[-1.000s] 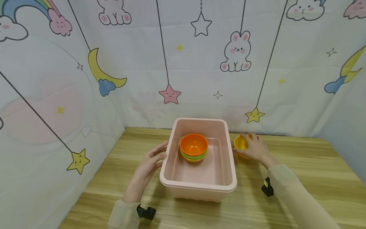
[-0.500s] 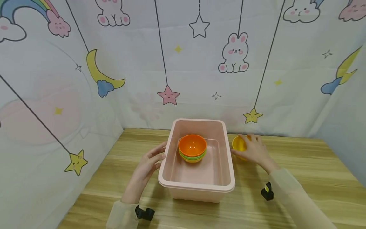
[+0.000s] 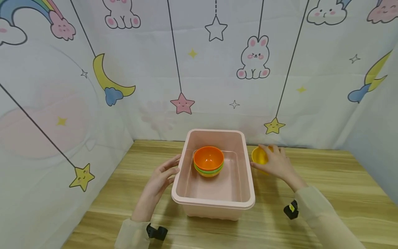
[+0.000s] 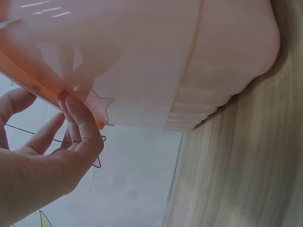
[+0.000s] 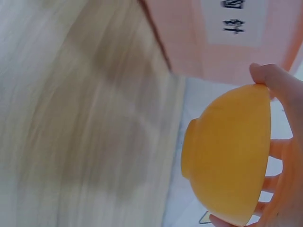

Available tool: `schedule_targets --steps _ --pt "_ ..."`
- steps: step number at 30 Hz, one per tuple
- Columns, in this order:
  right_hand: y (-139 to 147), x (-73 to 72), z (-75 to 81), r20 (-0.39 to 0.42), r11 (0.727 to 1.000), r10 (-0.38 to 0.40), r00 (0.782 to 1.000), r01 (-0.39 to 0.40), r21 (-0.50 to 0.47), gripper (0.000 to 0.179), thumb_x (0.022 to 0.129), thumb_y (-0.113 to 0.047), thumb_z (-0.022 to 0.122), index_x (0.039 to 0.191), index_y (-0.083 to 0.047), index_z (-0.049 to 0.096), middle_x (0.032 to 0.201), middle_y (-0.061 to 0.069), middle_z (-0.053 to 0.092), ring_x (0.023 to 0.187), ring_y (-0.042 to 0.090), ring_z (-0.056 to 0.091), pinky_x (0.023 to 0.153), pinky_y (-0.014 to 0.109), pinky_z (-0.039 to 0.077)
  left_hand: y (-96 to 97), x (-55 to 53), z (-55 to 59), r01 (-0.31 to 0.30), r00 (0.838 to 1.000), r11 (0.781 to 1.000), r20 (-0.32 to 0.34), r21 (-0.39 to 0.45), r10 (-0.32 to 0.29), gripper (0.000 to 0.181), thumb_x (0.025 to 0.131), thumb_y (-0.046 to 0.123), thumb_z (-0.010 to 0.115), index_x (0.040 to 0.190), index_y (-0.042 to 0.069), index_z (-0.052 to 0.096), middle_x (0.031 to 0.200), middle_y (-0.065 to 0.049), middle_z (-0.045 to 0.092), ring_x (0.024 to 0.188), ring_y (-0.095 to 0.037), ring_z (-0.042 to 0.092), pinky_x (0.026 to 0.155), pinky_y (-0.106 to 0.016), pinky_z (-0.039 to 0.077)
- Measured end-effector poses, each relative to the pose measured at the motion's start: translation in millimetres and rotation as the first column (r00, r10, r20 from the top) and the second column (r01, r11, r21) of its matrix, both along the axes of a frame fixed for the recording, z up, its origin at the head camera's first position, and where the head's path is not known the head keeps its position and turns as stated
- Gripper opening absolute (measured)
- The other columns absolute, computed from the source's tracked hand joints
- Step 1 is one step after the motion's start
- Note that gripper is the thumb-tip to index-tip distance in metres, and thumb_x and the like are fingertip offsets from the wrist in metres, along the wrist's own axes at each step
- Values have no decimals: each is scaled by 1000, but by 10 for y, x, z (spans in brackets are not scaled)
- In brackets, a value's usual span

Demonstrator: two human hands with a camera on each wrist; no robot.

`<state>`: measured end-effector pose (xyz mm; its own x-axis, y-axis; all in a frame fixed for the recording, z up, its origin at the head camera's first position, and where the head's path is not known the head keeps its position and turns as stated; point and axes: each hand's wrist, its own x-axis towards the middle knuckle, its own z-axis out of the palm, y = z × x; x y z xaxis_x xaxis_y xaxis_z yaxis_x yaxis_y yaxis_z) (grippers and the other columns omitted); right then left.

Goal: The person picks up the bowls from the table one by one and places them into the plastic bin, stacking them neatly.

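My right hand holds a yellow bowl by its rim, just right of the bin. In the right wrist view the bowl hangs above the table, thumb at one side of the rim and fingers at the other. A pale pink plastic bin stands in the middle. Inside it sits a stack of nested bowls: an orange bowl on top, a green bowl under it, and a yellow-orange one lowest. My left hand touches the bin's left rim from outside with its fingertips.
The wood-grain table runs back to a white printed cloth hung behind it. A label with dark characters is on the bin's right outer wall. Black wrist cameras are strapped over both sleeves.
The whole head view has shifted slightly left. Both hands keep almost the same places: the right on the yellow bowl, the left at the bin's rim.
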<state>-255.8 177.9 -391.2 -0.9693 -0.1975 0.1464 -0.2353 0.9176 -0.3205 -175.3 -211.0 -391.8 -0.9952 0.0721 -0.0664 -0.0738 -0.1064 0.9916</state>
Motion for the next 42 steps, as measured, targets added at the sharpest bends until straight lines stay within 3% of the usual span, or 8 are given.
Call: schedule_targets --steps 19,30,42 --pt "-31 203 208 -2 1000 0 1000 0 -11 92 77 -66 64 147 -12 36 142 30 32 118 51 32 81 70 38 1 5 5 16 1000 1000 2 1 -16 56 91 7 57 145 5 42 137 -14 48 108 -7 57 91 -31 48" --pt "-70 294 341 -30 1000 -11 999 11 16 92 74 -71 63 145 -17 39 144 28 31 124 52 27 84 73 36 -3 5 -1 27 1000 1000 -5 13 -27 57 91 7 56 145 4 41 133 -9 50 108 -6 57 91 -31 48" --pt "-138 385 551 -46 999 3 999 -1 35 90 75 -65 67 145 -15 39 143 28 33 124 52 30 86 73 37 3 11 9 16 1000 1000 -2 16 -16 55 91 7 57 144 6 43 131 -8 50 108 -9 56 90 -31 48"
